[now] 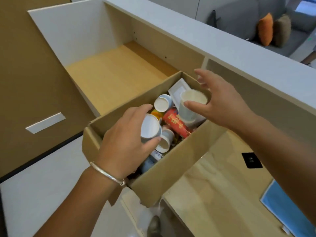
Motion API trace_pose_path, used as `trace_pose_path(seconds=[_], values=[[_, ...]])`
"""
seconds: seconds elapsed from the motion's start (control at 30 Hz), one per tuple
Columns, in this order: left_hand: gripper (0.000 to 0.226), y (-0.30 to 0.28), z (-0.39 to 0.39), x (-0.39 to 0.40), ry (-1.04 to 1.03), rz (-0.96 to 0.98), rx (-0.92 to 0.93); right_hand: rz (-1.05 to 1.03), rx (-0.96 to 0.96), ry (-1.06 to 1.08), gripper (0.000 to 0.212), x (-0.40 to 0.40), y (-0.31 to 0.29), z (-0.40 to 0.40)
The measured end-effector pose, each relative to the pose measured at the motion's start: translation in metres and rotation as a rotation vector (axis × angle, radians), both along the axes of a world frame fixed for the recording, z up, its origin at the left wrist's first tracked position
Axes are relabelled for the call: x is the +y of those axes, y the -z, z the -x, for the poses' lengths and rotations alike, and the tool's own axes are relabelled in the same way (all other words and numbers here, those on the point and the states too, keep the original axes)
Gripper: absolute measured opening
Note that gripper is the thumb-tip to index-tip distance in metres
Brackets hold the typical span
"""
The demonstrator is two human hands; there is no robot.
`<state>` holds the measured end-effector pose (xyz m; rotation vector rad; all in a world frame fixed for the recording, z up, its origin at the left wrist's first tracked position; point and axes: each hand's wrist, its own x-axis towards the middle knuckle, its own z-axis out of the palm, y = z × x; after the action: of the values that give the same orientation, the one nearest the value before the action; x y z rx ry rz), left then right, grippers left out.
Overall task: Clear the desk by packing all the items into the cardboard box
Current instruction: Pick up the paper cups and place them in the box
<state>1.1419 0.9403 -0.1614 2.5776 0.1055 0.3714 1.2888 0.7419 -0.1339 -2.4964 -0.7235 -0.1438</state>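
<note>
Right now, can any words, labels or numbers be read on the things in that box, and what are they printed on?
None can be quoted with certainty.
Red packet in the cardboard box: gold characters, too blurred to read.
White label on an item low in the box: dark marks like a barcode, too small to read.
Paper cup in the left hand: no print visible.
Paper cup in the right hand: no legible print.

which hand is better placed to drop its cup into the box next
Probably the left hand: its paper cup is already low inside the cardboard box, just above the packed cups. The right hand holds its cup higher, near the rim.
</note>
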Motion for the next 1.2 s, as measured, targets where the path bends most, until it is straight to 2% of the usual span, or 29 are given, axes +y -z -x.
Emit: trace_pose_path(seconds=[0.27, 0.47, 0.83, 0.97, 1.2], values=[[0.067, 0.009, 0.004, 0.013, -0.003, 0.011, 0.018, 0.071, 0.057, -0.014, 0.084, 0.010, 0.022, 0.006], [0.065, 0.010, 0.006, -0.032, 0.068, 0.001, -0.028, 0.100, 0.074, 0.064, 0.084, -0.042, 0.023, 0.028], [0.068, 0.044, 0.017, -0.207, 0.380, -0.054, 0.064, 0.173, 0.166, 0.306, 0.081, -0.262, 0.066, 0.097], [0.069, 0.072, 0.029, -0.283, 0.462, -0.094, 0.121, 0.195, 0.219, 0.397, 0.081, -0.353, 0.090, 0.127], [0.073, 0.133, 0.056, -0.409, 0.578, -0.041, 0.221, 0.265, 0.290, 0.531, 0.083, -0.493, 0.137, 0.174]])
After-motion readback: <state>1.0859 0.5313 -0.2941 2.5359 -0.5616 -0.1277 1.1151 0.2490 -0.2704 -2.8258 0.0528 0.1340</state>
